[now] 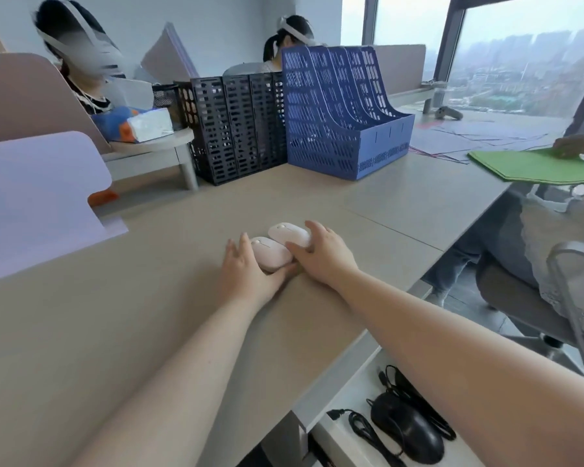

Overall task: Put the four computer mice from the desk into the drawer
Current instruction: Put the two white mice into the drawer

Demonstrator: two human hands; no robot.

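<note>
Two pale wireless mice lie side by side and touching on the beige surface [115, 315], near its middle. The left hand [246, 274] cups the nearer pink mouse [271, 253]: fingers spread along its left flank, thumb hooked under its near end, so it is grasping this mouse, which rests on the surface. The right hand [321, 256] wraps the white mouse [289, 233] from its right side, thumb across its near edge and fingers curled over the far side; grasping, mouse not lifted as far as can be told. The two thumbs nearly meet between the mice. Both forearms are bare and extend from the lower edge of the view. The drawer [361, 382] stands open under the surface's front edge at lower right; inside lies a black wired mouse [408, 429] with its cable [364, 433] looped to the left. Whether a second black mouse lies behind it, under the right forearm, cannot be told, though more cable shows there. At the back of the surface stand a black file rack [236, 129] and, just to its right, a blue file rack [344, 109]. A green folder [533, 166] lies far right, under another person's hand.
</note>
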